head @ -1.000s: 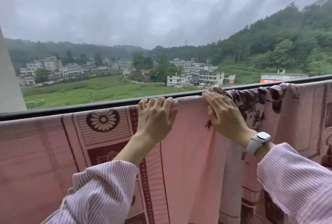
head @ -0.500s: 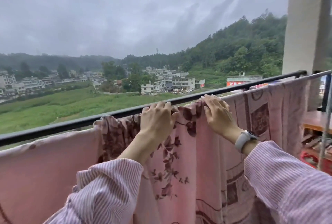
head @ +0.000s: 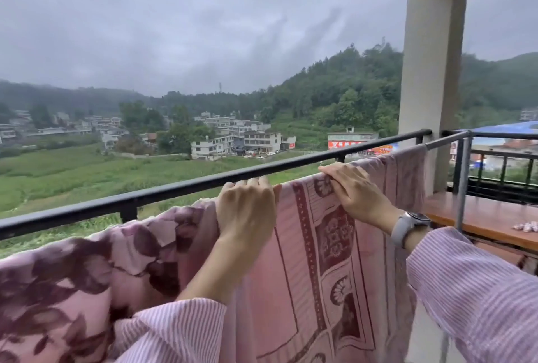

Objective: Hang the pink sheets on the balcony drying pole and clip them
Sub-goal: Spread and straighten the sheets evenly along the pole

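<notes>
A grey drying pole (head: 445, 142) carries the pink sheets (head: 314, 260), draped over it.

2 hands (head: 247, 211), 1 pink sheet (head: 314, 260), 1 drying pole (head: 445, 142), 1 railing (head: 174, 190), 1 watch (head: 407, 224), 1 pillar (head: 431, 77)

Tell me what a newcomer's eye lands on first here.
Two hands, the left hand and right hand, grip the top edge of a pink sheet draped along the foreground. Behind it runs a black railing, with a pillar at right.
</notes>
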